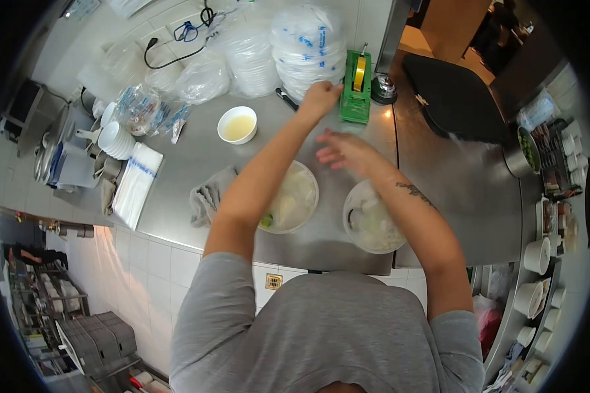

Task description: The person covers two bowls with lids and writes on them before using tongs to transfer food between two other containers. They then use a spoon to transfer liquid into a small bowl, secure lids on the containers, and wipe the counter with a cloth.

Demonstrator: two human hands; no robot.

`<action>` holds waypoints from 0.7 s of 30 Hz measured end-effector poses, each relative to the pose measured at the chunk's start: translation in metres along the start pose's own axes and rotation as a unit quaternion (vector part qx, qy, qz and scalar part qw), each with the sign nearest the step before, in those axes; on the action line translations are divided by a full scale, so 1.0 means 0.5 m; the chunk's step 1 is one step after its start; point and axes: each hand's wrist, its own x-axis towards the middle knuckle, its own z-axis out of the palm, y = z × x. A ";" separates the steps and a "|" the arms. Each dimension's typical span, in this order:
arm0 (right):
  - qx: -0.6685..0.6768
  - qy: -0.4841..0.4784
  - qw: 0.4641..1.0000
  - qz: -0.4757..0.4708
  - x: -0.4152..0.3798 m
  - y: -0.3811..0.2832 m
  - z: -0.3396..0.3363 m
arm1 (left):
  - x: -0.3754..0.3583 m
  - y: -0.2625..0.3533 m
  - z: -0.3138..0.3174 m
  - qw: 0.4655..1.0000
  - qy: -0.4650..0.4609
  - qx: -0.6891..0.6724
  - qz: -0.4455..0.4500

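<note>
My left hand (322, 98) is at the left side of the green tape dispenser (355, 105), its fingers closed against the dispenser's edge; what they hold, if anything, is hidden. A yellow tape roll (359, 73) sits in the dispenser. Below it, my right hand (345, 153) hangs over the steel counter (331, 196), fingers spread and blurred, touching nothing visible. Two round, covered clear containers with pale food stand nearer me: the left container (295, 200) is partly behind my left forearm, the right container (372, 219) partly behind my right forearm.
A white bowl of yellowish liquid (236, 126) stands left of my left forearm, with a grey cloth (206, 196) below it. Bagged lids (308, 49) line the wall. A black bell (383, 90) and a black board (455, 95) are on the right.
</note>
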 end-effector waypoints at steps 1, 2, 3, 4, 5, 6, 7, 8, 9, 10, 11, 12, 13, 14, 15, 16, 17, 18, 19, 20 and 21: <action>0.074 0.043 0.996 -0.029 0.003 0.000 -0.026 | 0.024 0.017 0.029 0.999 -0.008 0.037 -0.009; 0.145 0.085 0.984 -0.057 0.005 -0.001 -0.050 | 0.043 0.033 0.055 0.997 -0.016 0.073 -0.018; 0.163 0.112 0.977 -0.079 0.004 -0.003 -0.072 | 0.073 0.026 0.091 0.997 0.017 0.071 -0.030; 0.180 0.138 0.969 -0.100 0.002 -0.005 -0.093 | 0.104 0.000 0.133 0.995 0.051 0.068 -0.043; 0.195 0.162 0.959 -0.122 0.002 -0.009 -0.108 | 0.117 -0.013 0.157 0.992 0.087 0.066 -0.057; 0.211 0.171 0.955 -0.123 0.006 -0.014 -0.119 | 0.098 0.001 0.160 0.989 0.116 0.083 -0.036; 0.226 0.176 0.950 -0.125 0.014 -0.019 -0.129 | 0.060 0.028 0.154 0.984 0.148 0.101 -0.016; 0.241 0.180 0.945 -0.127 0.021 -0.027 -0.136 | 0.018 0.052 0.147 0.976 0.181 0.121 0.004; 0.249 0.172 0.945 -0.127 0.028 -0.038 -0.141 | -0.023 0.062 0.131 0.986 0.136 0.091 0.015; 0.257 0.163 0.944 -0.126 0.033 -0.046 -0.142 | -0.075 0.063 0.111 0.994 0.091 0.061 0.025; 0.264 0.154 0.944 -0.123 0.038 -0.049 -0.140 | -0.149 0.064 0.102 0.992 0.099 -0.031 0.076; 0.274 0.165 0.941 -0.112 0.042 -0.054 -0.137 | -0.255 0.093 0.076 0.981 0.127 -0.014 0.144; 0.285 0.176 0.937 -0.103 0.047 -0.059 -0.132 | -0.337 0.097 0.060 0.985 0.126 -0.029 0.116; 0.296 0.186 0.932 -0.095 0.052 -0.065 -0.126 | -0.405 0.081 0.051 0.988 0.098 -0.042 0.110; 0.303 0.193 0.928 -0.098 0.059 -0.065 -0.125 | -0.473 0.101 0.031 0.991 0.087 -0.077 0.068; 0.309 0.201 0.924 -0.100 0.068 -0.060 -0.127 | -0.525 0.124 0.017 0.990 0.075 -0.114 0.026; 0.314 0.208 0.921 -0.102 0.074 -0.056 -0.128 | -0.552 0.120 0.019 0.991 0.075 -0.113 0.022; 0.326 0.216 0.914 -0.102 0.080 -0.055 -0.129 | -0.575 0.114 0.023 0.991 0.075 -0.112 0.017; 0.337 0.224 0.909 -0.101 0.087 -0.056 -0.128 | -0.592 0.112 0.027 0.991 0.076 -0.112 0.010; 0.348 0.231 0.903 -0.099 0.094 -0.055 -0.125 | -0.599 0.113 0.033 0.990 0.076 -0.120 -0.001; 0.360 0.234 0.899 -0.087 0.100 -0.058 -0.122 | -0.596 0.117 0.039 0.989 0.075 -0.127 -0.010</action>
